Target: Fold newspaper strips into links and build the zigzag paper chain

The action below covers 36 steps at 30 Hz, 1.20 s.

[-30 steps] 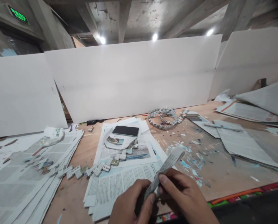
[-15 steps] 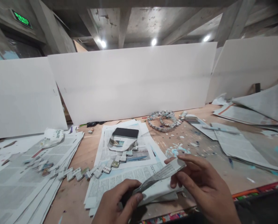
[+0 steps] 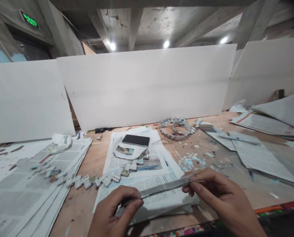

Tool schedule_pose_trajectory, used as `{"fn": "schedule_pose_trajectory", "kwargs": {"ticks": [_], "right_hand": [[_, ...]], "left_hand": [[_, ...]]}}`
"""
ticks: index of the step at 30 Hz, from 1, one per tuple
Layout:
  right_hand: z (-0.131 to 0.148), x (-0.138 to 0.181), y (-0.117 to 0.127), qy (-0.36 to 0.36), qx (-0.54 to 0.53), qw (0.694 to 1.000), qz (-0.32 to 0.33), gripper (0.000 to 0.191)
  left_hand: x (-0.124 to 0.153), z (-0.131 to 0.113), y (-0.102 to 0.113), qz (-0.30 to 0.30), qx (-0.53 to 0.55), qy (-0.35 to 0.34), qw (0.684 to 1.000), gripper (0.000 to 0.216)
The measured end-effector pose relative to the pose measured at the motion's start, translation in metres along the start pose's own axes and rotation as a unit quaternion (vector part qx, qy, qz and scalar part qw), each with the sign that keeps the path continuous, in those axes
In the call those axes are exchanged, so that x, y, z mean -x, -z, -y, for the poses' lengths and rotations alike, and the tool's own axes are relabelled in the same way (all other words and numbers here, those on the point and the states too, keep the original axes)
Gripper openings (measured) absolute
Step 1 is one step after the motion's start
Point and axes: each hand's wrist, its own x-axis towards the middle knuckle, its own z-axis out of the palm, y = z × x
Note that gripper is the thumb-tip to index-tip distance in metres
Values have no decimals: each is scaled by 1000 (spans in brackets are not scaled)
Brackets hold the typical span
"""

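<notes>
A narrow folded newspaper strip (image 3: 165, 187) stretches between my hands above the printed sheets near the table's front edge. My left hand (image 3: 117, 209) pinches its left end between thumb and fingers. At the other end, my right hand (image 3: 216, 192) grips the strip the same way. Beneath it lies a stack of printed paper (image 3: 149, 205). Beyond, a zigzag chain of folded paper links (image 3: 87, 181) runs across the sheets, and a black phone (image 3: 135, 140) rests on a cut piece of paper (image 3: 127, 152).
Coiled rings of woven paper (image 3: 175, 128) sit at the back, before a white board (image 3: 149, 85). Newspaper sheets (image 3: 70, 161) with a crumpled white wrapper (image 3: 60, 143) lie at left. More newspaper (image 3: 265, 154) lies at right, beside light-blue scraps (image 3: 192, 161) on the tabletop.
The strip was tilted and opened wider; now it is narrower, flatter and drawn straight between both hands. My left hand has moved left, and the view has shifted slightly.
</notes>
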Motion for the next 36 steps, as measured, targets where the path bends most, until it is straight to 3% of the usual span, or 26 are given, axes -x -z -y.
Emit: {"fn": "schedule_pose_trajectory", "kwargs": {"ticks": [9, 13, 17, 22, 26, 29, 32, 36], "right_hand": [[-5, 0, -8, -33, -60, 997, -33, 30], [-5, -3, -10, -42, -62, 997, -29, 36], [-7, -7, -11, -70, -49, 996, -9, 36], [-10, -10, -10, -76, -67, 995, 2, 34], [-11, -8, -10, -69, -84, 994, -23, 35], [-13, -4, -11, -59, -90, 994, -30, 35], [-16, 0, -13, -43, -97, 994, -29, 35], [-20, 2, -15, -4, -79, 996, -33, 25]], "left_hand": [[1, 3, -2, -61, -12, 4, 998, 20], [-3, 10, 3, -22, -42, -91, 995, 12], [-9, 16, 10, 45, -98, -202, 973, 31], [-10, 22, 17, 78, -142, -263, 951, 35], [-7, 26, 15, 50, -124, -222, 966, 20], [-4, 25, 10, -9, -72, -153, 986, 5], [-2, 23, 4, -73, -6, -80, 994, 13], [0, 20, 3, -92, 32, -26, 995, 17]]}}
